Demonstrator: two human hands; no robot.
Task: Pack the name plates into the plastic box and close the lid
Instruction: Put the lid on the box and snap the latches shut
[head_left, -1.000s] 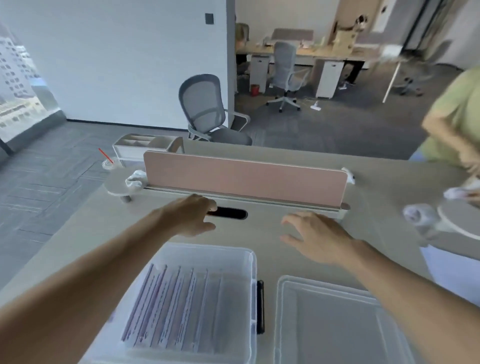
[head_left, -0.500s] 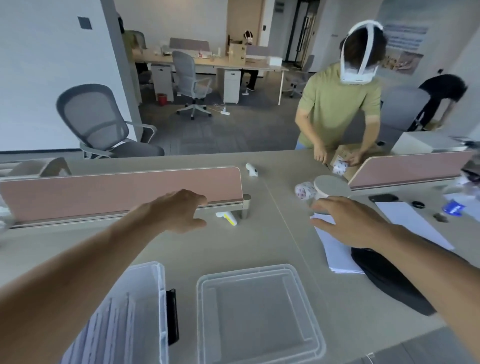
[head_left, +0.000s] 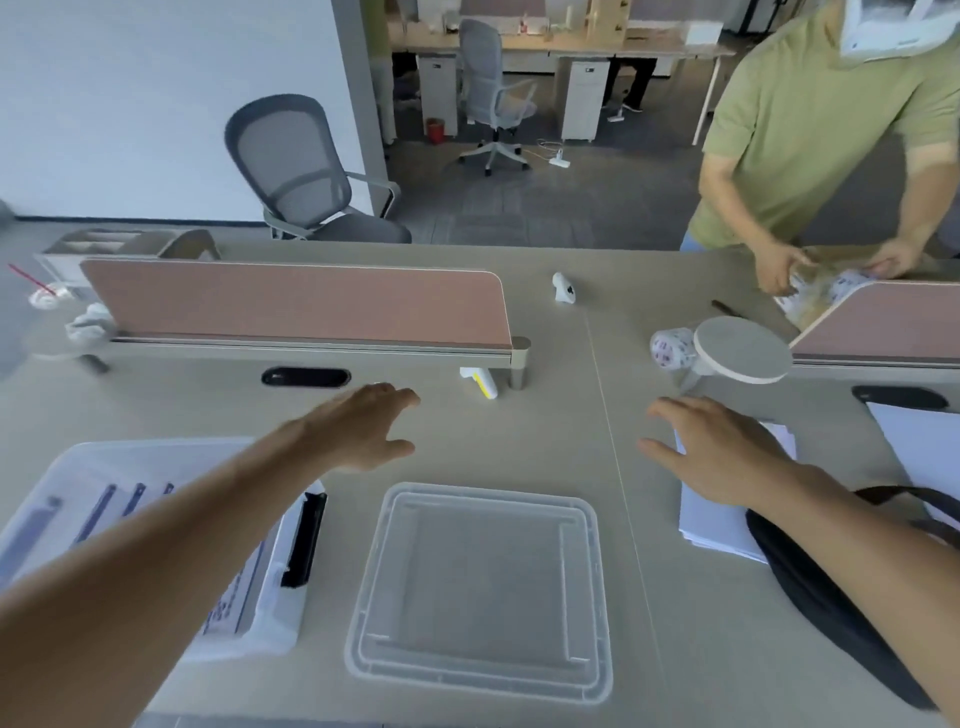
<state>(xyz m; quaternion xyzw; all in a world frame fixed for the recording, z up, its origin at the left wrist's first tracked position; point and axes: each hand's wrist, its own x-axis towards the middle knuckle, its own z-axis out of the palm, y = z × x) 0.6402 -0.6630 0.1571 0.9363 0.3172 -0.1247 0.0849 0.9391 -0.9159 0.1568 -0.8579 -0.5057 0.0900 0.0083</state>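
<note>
Desk (head_left: 519, 322), contents. Near left: plastic box (head_left: 270, 618), open, name plates (head_left: 104, 512) lying inside. Near centre: lid (head_left: 480, 590), flat on the desk, just right of the box. Your left hand (head_left: 358, 434): fingers spread, empty, beyond the box. Your right hand (head_left: 719, 457): fingers loose, empty, over the stack of paper (head_left: 717, 525) at right.

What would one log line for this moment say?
left hand: open, empty | right hand: open, empty | name plates: in plastic box | lid: off, flat on desk beside box
</note>
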